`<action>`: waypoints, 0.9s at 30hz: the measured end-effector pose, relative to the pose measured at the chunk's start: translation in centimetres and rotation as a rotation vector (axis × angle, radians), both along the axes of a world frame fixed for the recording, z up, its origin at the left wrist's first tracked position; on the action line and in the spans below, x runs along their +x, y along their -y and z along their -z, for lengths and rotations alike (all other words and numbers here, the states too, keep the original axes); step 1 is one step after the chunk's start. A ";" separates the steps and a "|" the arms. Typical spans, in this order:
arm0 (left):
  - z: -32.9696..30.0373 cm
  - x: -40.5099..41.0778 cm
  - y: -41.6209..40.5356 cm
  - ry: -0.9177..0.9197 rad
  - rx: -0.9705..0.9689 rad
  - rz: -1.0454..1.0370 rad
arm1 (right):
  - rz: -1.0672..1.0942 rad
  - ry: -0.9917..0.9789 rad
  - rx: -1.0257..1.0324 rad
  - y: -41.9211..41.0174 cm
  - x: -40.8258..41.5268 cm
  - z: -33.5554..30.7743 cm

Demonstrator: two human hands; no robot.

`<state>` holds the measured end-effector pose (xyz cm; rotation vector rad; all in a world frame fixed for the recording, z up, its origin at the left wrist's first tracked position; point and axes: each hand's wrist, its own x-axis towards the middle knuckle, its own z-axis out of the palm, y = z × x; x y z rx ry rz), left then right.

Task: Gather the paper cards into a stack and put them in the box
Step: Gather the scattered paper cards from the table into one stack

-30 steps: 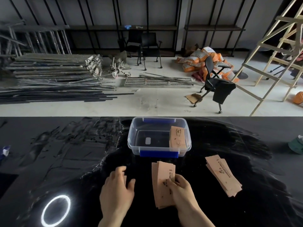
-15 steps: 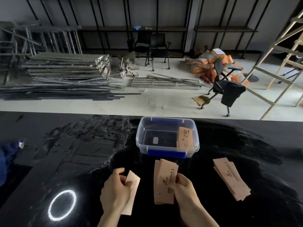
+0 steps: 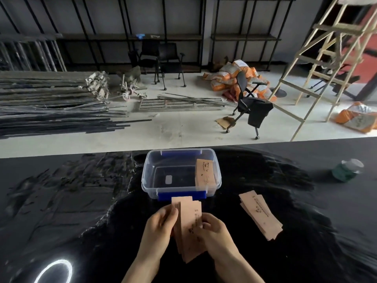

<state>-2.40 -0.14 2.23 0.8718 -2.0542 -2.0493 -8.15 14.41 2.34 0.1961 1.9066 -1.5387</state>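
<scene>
A loose stack of tan paper cards (image 3: 188, 225) is held just above the black table, in front of the clear plastic box (image 3: 181, 190). My left hand (image 3: 159, 227) grips its left edge and my right hand (image 3: 214, 231) grips its right edge. The box has blue latches and a few cards (image 3: 205, 174) leaning inside at its right end. Another fanned pile of cards (image 3: 261, 214) lies flat on the table to the right of my hands.
A green jar with a clear lid (image 3: 345, 170) stands at the far right of the table. A bright ring-light reflection (image 3: 54, 271) shows at the near left. Beyond the table edge lie metal bars, chairs and a wooden ladder.
My left hand picked up a card from the table at the left and brought it right onto the stack. Both hands now hold the stack together.
</scene>
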 end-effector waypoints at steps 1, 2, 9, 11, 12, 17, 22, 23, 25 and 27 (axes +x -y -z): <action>0.2 -0.1 -0.7 0.013 -0.028 0.069 | 0.019 -0.010 0.000 -0.4 -0.1 0.1; 0.2 -0.2 -1.4 0.039 -0.072 0.140 | 0.039 -0.020 0.002 -0.9 -0.2 0.3; 1.0 -2.6 -5.9 0.209 -0.085 0.290 | 0.040 -0.229 0.179 -5.4 -0.9 1.3; 1.3 -3.6 -7.5 0.230 -0.042 0.276 | 0.057 -0.279 0.205 -7.0 -1.3 1.5; 1.3 -4.0 -8.4 0.239 -0.024 0.262 | 0.069 -0.304 0.226 -7.8 -1.8 1.7; 1.3 -7.8 -12.8 0.280 0.044 0.253 | 0.124 -0.368 0.336 -11.2 -5.8 1.1; 2.4 -12.3 -15.7 0.331 -0.103 0.236 | 0.127 -0.409 0.578 -13.2 -9.6 0.6; 2.7 -12.8 -16.1 0.352 -0.158 0.235 | 0.113 -0.405 0.627 -13.4 -10.0 0.9; 3.3 -13.3 -16.7 0.406 -0.266 0.244 | 0.066 -0.406 0.723 -13.7 -10.4 1.8; 3.7 -13.2 -17.0 0.456 -0.325 0.250 | 0.039 -0.404 0.744 -13.9 -10.5 2.6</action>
